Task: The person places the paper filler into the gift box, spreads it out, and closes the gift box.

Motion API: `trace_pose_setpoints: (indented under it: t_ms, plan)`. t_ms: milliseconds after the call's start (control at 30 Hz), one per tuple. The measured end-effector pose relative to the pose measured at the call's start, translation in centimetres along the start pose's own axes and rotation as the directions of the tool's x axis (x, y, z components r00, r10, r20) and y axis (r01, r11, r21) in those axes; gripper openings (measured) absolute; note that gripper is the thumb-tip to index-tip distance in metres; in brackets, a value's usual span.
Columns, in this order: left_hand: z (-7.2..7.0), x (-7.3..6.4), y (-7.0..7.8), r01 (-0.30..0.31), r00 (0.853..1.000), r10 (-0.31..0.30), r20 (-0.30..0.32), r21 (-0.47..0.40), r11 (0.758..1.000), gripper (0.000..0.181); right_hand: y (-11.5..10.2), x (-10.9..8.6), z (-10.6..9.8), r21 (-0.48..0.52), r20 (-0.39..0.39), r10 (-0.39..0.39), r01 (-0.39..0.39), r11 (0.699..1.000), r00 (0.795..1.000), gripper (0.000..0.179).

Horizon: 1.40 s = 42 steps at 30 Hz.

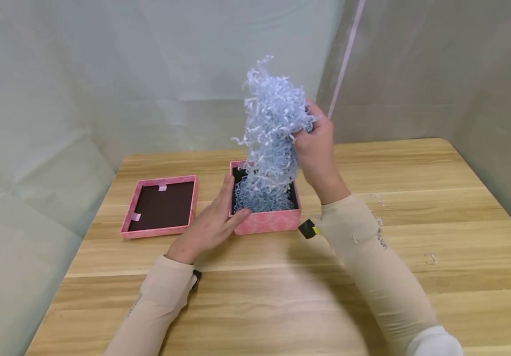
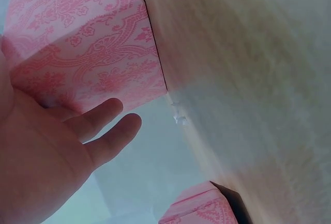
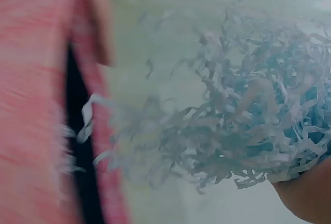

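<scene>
A pink patterned box [image 1: 268, 222] with a dark inside stands on the wooden table, its top uncovered. Above it my right hand [image 1: 319, 151] grips a large clump of pale blue shredded paper [image 1: 275, 111]. Strands hang from the clump down to more shredded paper [image 1: 262, 197] in the box. My left hand [image 1: 208, 225] rests against the box's left side, the thumb at the front rim. In the left wrist view, its fingers [image 2: 111, 138] are extended beside the patterned wall [image 2: 98, 53]. The right wrist view shows the loose curly strands [image 3: 253, 125] beside the blurred box [image 3: 31, 105].
The shallow pink lid [image 1: 162, 207], dark inside up, lies left of the box. Loose paper scraps [image 1: 431, 259] are scattered on the table [image 1: 255, 306] to the right. Behind the table hangs a pale curtain [image 1: 184, 74].
</scene>
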<state>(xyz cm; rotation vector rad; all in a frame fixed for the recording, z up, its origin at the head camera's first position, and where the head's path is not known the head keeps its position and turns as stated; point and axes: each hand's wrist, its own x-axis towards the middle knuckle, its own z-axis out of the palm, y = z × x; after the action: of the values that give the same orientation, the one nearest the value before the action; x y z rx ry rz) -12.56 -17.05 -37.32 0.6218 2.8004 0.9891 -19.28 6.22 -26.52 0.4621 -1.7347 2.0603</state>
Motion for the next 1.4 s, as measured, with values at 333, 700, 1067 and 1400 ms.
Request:
trace_pose_setpoints:
  t_ms: [333, 700, 1067, 1400]
  plan:
    - [0.5, 0.4, 1.0, -0.021, 1.0, 0.02, 0.014, 0.02, 1.0, 0.093, 5.5, -3.7, -2.3, -0.353, 0.132, 0.114, -0.061, 0.934, 0.985, 0.053]
    - [0.3, 0.2, 0.7, -0.023, 1.0, 0.022, 0.018, 0.033, 0.999, 0.092, 5.4, -4.1, -3.1, -0.734, 0.559, 0.295, 0.298, 0.611, 0.775, 0.055]
    - [0.6, 0.3, 0.5, -0.008, 1.0, 0.007, 0.024, 0.013, 1.0, 0.091, 6.3, -3.8, 1.0, -0.81, 0.585, 0.651, 0.387, 0.44, 0.484, 0.06]
    - [0.7, 0.4, 0.7, -0.044, 0.999, 0.044, 0.007, 0.036, 0.998, 0.091, 7.6, -3.8, 1.5, -0.826, 0.556, 0.736, 0.358, 0.436, 0.386, 0.048]
